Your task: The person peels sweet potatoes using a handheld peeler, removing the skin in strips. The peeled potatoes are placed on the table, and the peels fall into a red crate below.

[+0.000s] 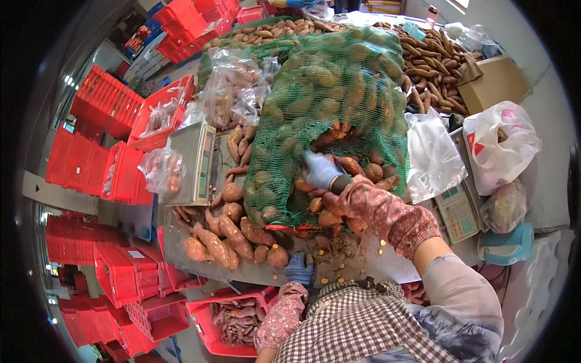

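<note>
A large green mesh sack [336,95] full of sweet potatoes lies on the metal table [404,267], its mouth towards me. My right hand [320,171], in a blue glove and blurred, reaches into the sack's opening among the sweet potatoes [352,166]; whether it grips one cannot be told. Near the table's front edge rests my left hand [299,268], also blue-gloved, beside a pile of loose sweet potatoes [233,236]; its palm is hidden. Soil and small cut ends of sweet potato [341,266] are scattered between the hands.
Left of the sack stands a weighing scale [193,165] with a bagged portion. Clear plastic bags [431,154] and another scale [458,213] are at the right. A red crate [227,317] of small sweet potatoes sits below the front edge. Red crates [109,100] are stacked at the far left.
</note>
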Demonstrator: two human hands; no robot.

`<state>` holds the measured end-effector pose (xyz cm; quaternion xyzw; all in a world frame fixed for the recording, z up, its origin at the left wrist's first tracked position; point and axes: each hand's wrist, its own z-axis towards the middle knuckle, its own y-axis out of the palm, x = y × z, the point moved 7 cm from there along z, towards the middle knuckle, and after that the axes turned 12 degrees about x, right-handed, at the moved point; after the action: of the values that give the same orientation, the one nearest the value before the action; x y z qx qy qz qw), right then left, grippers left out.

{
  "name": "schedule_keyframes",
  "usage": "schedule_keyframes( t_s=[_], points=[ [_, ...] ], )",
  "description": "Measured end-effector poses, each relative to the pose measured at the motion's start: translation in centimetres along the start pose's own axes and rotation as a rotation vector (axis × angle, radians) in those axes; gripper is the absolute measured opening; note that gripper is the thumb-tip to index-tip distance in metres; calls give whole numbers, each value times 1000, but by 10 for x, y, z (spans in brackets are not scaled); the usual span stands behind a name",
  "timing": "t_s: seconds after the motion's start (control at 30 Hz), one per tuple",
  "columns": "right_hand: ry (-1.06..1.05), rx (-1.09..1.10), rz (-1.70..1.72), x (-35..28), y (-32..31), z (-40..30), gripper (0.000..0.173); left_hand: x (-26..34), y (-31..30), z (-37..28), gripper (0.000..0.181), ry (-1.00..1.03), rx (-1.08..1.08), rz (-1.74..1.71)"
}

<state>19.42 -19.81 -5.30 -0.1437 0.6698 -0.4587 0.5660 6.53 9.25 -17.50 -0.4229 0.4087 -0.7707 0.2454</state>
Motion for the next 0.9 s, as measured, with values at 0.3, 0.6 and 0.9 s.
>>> schedule_keyframes(
  t_s=[0.3, 0.6, 0.9],
  points=[
    [-50, 396, 111, 46, -23, 3, 22, -1, 0, -1, 29, -31, -33, 22],
    [-17, 9, -310, 69, -3, 48, 45, 6, -5, 3, 27, 11, -20, 62],
    [4, -210, -500, 143, 54, 111, 17, 5, -1, 2, 27, 29, 1, 49]
  ],
)
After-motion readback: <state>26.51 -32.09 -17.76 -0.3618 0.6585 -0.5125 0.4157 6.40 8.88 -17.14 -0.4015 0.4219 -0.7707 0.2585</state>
